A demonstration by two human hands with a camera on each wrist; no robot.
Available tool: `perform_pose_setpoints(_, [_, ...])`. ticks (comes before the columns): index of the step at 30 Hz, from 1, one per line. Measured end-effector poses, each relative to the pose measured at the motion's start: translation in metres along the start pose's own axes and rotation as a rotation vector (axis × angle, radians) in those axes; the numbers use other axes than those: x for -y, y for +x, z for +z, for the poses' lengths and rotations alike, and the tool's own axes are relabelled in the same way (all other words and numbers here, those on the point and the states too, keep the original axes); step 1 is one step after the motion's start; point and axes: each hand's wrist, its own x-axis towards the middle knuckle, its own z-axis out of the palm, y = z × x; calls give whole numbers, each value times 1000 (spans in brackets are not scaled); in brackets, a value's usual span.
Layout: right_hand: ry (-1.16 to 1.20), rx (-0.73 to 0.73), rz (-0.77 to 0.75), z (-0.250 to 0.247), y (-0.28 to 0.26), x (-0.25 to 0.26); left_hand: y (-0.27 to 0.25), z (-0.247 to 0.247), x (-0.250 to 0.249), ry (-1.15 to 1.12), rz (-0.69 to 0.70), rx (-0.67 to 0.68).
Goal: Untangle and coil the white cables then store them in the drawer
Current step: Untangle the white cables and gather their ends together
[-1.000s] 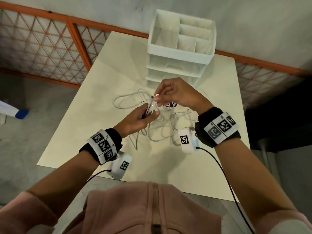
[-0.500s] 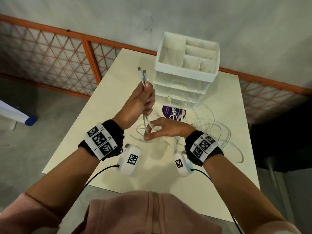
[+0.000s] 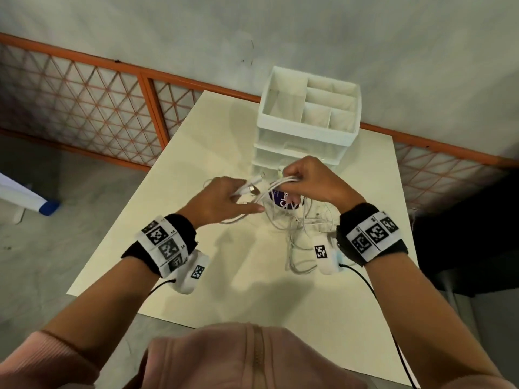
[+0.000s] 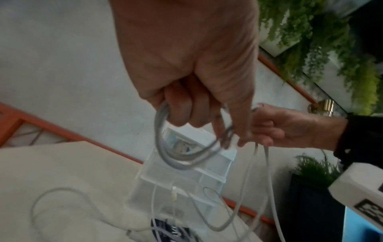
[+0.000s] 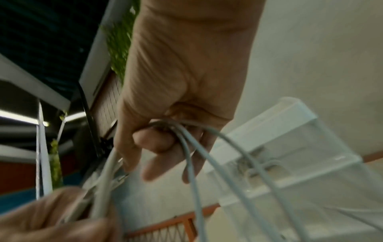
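Note:
Tangled white cables [image 3: 297,220] lie on the cream table [image 3: 213,153] in front of a white drawer organiser [image 3: 303,141]. My left hand [image 3: 224,197] grips a bundle of cable loops with plug ends sticking out toward the right. The left wrist view shows the cable loop [image 4: 186,157] hanging from its curled fingers. My right hand [image 3: 306,178] pinches several cable strands just in front of the drawers. In the right wrist view those cable strands [image 5: 199,157] run out from its curled fingers. Both hands hover above the table, close together.
A round purple-labelled object [image 3: 283,199] lies under the cables near the drawers. The organiser's top tray has several open compartments. An orange-framed mesh railing [image 3: 112,108] borders the table's far side. The table's near and left parts are bare.
My left hand came down from its raised position to meet the right hand. The right hand rose from the table and now pinches strands in front of the drawers.

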Motion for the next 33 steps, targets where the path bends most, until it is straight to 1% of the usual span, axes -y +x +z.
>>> perform_pose_setpoints(1, [31, -10, -23, -2, 1, 8, 0, 3, -2, -16, 10, 1])
perform_pose_setpoints(2, [64, -15, -33, -2, 3, 12, 0, 4, -2, -51, 9, -29])
perform_pose_setpoints(3, [101, -14, -30, -3, 4, 12, 1, 2, -2, -88, 8, -92])
perform_pose_setpoints(6, [194, 46, 29, -8, 5, -4, 4, -17, 2, -240, -1, -344])
perform_pose_setpoints(7, [168, 61, 49, -8, 5, -7, 3, -31, 5, -263, 5, -434])
perform_pose_setpoints(9, [110, 78, 135, -7, 0, -28, 6, -45, 15, -327, -11, -579])
perform_pose_setpoints(10, [89, 76, 168, -6, -3, -36, 7, -50, 21, -332, -22, -624])
perform_pose_setpoints(11, [75, 70, 185, -7, -8, -44, 7, -51, 26, -303, -43, -638])
perform_pose_setpoints(13, [60, 44, 191, -13, -15, -49, 5, -46, 41, -180, -126, -619])
perform_pose_setpoints(14, [45, 6, 192, -20, -19, -47, 4, -40, 48, -119, -169, -591])
perform_pose_setpoints(16, [2, -61, 160, -32, -16, -34, 1, -29, 60, -9, -278, -487])
perform_pose_setpoints(18, [-134, -78, 109, -40, -9, -14, -3, -21, 58, 7, -348, -400])
perform_pose_setpoints(19, [-225, -54, 92, -41, -4, -4, -5, -19, 52, -26, -343, -396])
perform_pose_setpoints(20, [-302, -15, 92, -40, 0, 6, -7, -18, 42, -85, -296, -405])
perform_pose_setpoints(22, [-365, 77, 110, -35, 7, 22, -7, -16, 17, -210, -111, -383])
perform_pose_setpoints(24, [-291, 160, 114, -27, 12, 35, -3, -12, -11, -309, 50, -263])
perform_pose_setpoints(25, [-229, 185, 106, -23, 14, 41, 0, -9, -22, -341, 82, -205])
perform_pose_setpoints(27, [-114, 194, 70, -20, 15, 55, 7, -7, -29, -343, 114, -166])
perform_pose_setpoints(30, [0, 147, 29, -27, 13, 59, 12, -7, -24, -208, 162, -209])
perform_pose_setpoints(32, [49, 114, 42, -30, 9, 49, 14, -12, -21, -121, 186, -301])
perform_pose_setpoints(33, [50, 102, 58, -29, 6, 42, 14, -16, -21, -108, 194, -372])
